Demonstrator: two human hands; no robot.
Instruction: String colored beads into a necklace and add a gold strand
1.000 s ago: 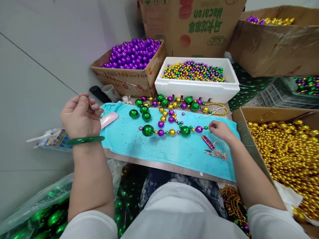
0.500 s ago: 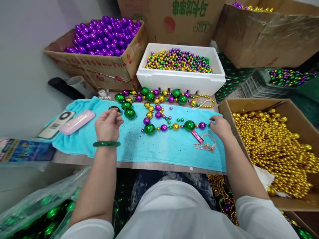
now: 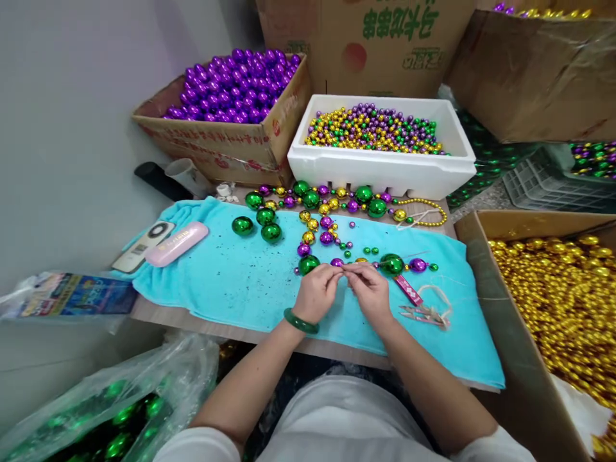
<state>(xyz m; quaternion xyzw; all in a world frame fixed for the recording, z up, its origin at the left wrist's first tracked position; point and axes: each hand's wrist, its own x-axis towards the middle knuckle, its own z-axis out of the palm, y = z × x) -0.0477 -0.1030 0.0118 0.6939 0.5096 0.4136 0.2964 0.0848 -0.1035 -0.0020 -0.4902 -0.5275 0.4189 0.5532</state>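
My left hand (image 3: 315, 292), a green bangle (image 3: 301, 321) on its wrist, is closed in a pinch. Its fingertips meet those of my right hand (image 3: 370, 289), also pinched, over the towel's middle. A thin thread (image 3: 409, 258) shows to the right of my right hand; what lies between the fingertips is too small to make out. Just behind the hands runs a row of beads, with a big green bead (image 3: 308, 264) at left, another green bead (image 3: 391, 264) and a purple bead (image 3: 418, 265) at right. My fingers partly hide the row's middle. Loose green beads (image 3: 242, 225) lie at left.
A blue towel (image 3: 216, 282) covers the table. Thread snips (image 3: 423, 314) and a pink packet (image 3: 408, 290) lie at right, a pink case (image 3: 176, 244) at left. Behind stand a white foam box (image 3: 380, 168) of small beads and a carton (image 3: 206, 144) of purple balls. Gold beads (image 3: 568, 301) fill another carton.
My left hand has left the loose green beads and moved right. My right hand has come left from the row's right end, so both now meet at the middle. The view has shifted.
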